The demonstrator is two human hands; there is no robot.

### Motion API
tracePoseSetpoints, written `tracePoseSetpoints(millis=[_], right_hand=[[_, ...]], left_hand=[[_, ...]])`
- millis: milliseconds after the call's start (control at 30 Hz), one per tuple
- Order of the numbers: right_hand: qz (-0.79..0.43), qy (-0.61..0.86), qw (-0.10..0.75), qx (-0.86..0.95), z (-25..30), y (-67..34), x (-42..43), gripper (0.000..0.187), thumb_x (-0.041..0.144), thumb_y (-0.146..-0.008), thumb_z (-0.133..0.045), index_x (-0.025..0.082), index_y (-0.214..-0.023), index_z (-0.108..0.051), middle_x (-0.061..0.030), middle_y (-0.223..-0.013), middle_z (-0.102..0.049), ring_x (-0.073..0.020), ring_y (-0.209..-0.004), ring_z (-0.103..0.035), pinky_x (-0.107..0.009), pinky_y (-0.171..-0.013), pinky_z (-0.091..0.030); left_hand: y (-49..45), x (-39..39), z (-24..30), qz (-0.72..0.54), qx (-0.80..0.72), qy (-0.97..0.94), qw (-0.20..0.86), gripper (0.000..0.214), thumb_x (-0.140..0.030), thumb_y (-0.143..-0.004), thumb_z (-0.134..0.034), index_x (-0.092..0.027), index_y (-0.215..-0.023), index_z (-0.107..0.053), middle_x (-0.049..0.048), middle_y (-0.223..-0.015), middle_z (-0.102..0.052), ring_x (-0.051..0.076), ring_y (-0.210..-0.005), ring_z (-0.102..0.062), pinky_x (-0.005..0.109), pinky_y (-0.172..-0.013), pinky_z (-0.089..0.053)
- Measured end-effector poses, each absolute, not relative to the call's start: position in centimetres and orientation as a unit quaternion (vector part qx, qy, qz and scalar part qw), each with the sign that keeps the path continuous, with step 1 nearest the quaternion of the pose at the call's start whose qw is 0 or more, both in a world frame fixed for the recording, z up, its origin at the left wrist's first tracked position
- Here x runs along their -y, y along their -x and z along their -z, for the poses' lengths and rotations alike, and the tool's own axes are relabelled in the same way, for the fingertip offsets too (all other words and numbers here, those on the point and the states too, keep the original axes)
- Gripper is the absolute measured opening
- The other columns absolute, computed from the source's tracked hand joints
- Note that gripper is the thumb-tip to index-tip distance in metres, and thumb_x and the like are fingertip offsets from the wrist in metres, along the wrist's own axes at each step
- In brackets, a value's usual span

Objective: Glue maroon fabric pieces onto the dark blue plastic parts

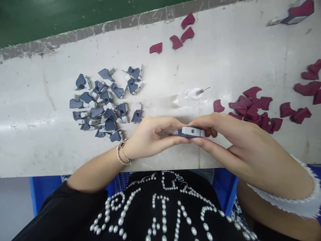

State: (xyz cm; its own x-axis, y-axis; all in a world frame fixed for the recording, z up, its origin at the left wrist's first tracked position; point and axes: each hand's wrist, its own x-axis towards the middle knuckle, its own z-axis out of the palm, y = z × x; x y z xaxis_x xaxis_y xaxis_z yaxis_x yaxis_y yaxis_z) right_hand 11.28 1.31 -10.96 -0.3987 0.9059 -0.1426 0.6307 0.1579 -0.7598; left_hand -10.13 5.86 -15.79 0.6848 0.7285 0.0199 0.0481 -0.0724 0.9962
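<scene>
**Two hands pinch a navy part (190, 132) over a white bench (45, 144) – maroon pieces lie to the right**

At far left, a loose cluster of roughly two dozen navy parts with white ends (105, 102) sits on the bench; none shows any maroon. Next comes the left hand (152, 137), a beaded bracelet (122, 152) at its wrist, its fingers closed around one end of the navy part. The part is held just above the bench's near edge, its white face up, with a small hole in that face. The right hand (233, 140) closes on the other end, so the two hands nearly meet around it. Just behind them lies a clear bottle (188, 97) with a needle tip, on its side. Further right, a heap of maroon pieces (253, 108) sits loose, with more scattered up the bench – far more of them than of anything else joined to navy. In the top right corner, one navy-and-white part (298, 11), cut off by the frame, has maroon on it.
</scene>
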Motion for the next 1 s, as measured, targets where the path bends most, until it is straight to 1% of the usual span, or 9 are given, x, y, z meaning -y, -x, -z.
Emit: tracePoseSetpoints(millis=[100,267,367,467,600,700,767,867,1000], right_hand=[[-0.373,0.512,0.180,0.753,11.0,-11.2,-1.3,0.015,0.032,-0.100,-0.050,0.025,-0.110,-0.059,-0.0020,-0.090,-0.065,-0.0133,-0.074,-0.058,-0.028,-0.063,-0.046],[-0.347,0.519,0.187,0.759,11.1,-10.8,-1.5,0.013,0.032,-0.101,-0.051,0.021,-0.105,-0.058,0.0002,-0.089,-0.064,-0.0094,-0.074,-0.057,-0.024,-0.065,-0.045],[-0.336,0.523,0.186,0.761,11.2,-10.6,-1.5,0.014,0.031,-0.101,-0.050,0.020,-0.105,-0.058,0.0002,-0.091,-0.064,-0.0093,-0.076,-0.057,-0.024,-0.065,-0.044],[-0.342,0.526,0.177,0.758,11.3,-10.5,-1.4,0.016,0.033,-0.101,-0.049,0.020,-0.106,-0.058,-0.0013,-0.089,-0.063,-0.0115,-0.073,-0.057,-0.027,-0.063,-0.043],[-0.361,0.524,0.176,0.751,11.5,-10.4,-1.3,0.017,0.033,-0.101,-0.049,0.019,-0.103,-0.058,-0.0019,-0.091,-0.064,-0.0118,-0.075,-0.057,-0.027,-0.063,-0.042],[-0.346,0.520,0.177,0.760,11.5,-10.4,-1.0,0.018,0.033,-0.101,-0.050,0.018,-0.107,-0.058,-0.0020,-0.093,-0.064,-0.0116,-0.077,-0.058,-0.026,-0.066,-0.043],[-0.332,0.512,0.173,0.773,11.7,-10.3,-0.8,0.020,0.032,-0.101,-0.048,0.016,-0.106,-0.059,-0.0025,-0.091,-0.064,-0.0120,-0.078,-0.059,-0.026,-0.067,-0.044],[-0.320,0.500,0.164,0.788,12.1,-10.0,-0.6,0.021,0.030,-0.103,-0.043,0.015,-0.104,-0.058,-0.0027,-0.089,-0.063,-0.0119,-0.079,-0.060,-0.025,-0.067,-0.046],[-0.327,0.494,0.166,0.789,11.8,-10.0,-0.2,0.018,0.029,-0.103,-0.043,0.019,-0.107,-0.057,-0.0017,-0.094,-0.065,-0.0119,-0.083,-0.062,-0.025,-0.069,-0.049]], left_hand=[[10.2,-5.8,15.8,-0.287,-0.281,-0.695,0.596,0.015,-0.025,-0.084,-0.074,-0.017,-0.096,-0.070,0.0050,-0.086,-0.079,0.017,-0.075,-0.076,0.024,-0.067,-0.064],[10.4,-6.0,16.0,-0.278,-0.279,-0.785,0.478,0.020,-0.033,-0.085,-0.074,-0.016,-0.094,-0.068,0.0027,-0.073,-0.076,0.013,-0.059,-0.070,0.021,-0.050,-0.053],[10.4,-6.0,15.9,-0.265,-0.281,-0.804,0.452,0.022,-0.038,-0.087,-0.071,-0.017,-0.092,-0.067,0.0006,-0.070,-0.074,0.010,-0.056,-0.066,0.020,-0.049,-0.049],[10.4,-5.9,15.9,-0.269,-0.288,-0.791,0.469,0.019,-0.034,-0.086,-0.073,-0.016,-0.090,-0.067,0.0016,-0.070,-0.074,0.011,-0.058,-0.067,0.020,-0.050,-0.049],[10.5,-6.0,15.8,-0.260,-0.291,-0.744,0.542,0.014,-0.027,-0.083,-0.075,-0.016,-0.085,-0.068,0.0014,-0.069,-0.073,0.012,-0.059,-0.067,0.020,-0.053,-0.051],[10.7,-6.1,15.7,-0.231,-0.283,-0.714,0.597,0.017,-0.030,-0.085,-0.074,-0.016,-0.094,-0.069,0.0014,-0.072,-0.074,0.012,-0.061,-0.068,0.021,-0.056,-0.053],[10.7,-6.1,15.6,-0.209,-0.287,-0.716,0.601,0.022,-0.033,-0.085,-0.073,-0.015,-0.099,-0.069,0.0010,-0.070,-0.073,0.012,-0.058,-0.066,0.021,-0.053,-0.052],[10.4,-5.7,15.5,-0.183,-0.305,-0.728,0.586,0.023,-0.037,-0.086,-0.071,-0.015,-0.094,-0.069,-0.0012,-0.063,-0.068,0.010,-0.053,-0.060,0.020,-0.049,-0.046],[10.2,-5.2,14.8,-0.148,-0.328,-0.717,0.597,0.027,-0.040,-0.085,-0.072,-0.014,-0.087,-0.068,-0.0021,-0.060,-0.064,0.009,-0.052,-0.057,0.020,-0.049,-0.043]])
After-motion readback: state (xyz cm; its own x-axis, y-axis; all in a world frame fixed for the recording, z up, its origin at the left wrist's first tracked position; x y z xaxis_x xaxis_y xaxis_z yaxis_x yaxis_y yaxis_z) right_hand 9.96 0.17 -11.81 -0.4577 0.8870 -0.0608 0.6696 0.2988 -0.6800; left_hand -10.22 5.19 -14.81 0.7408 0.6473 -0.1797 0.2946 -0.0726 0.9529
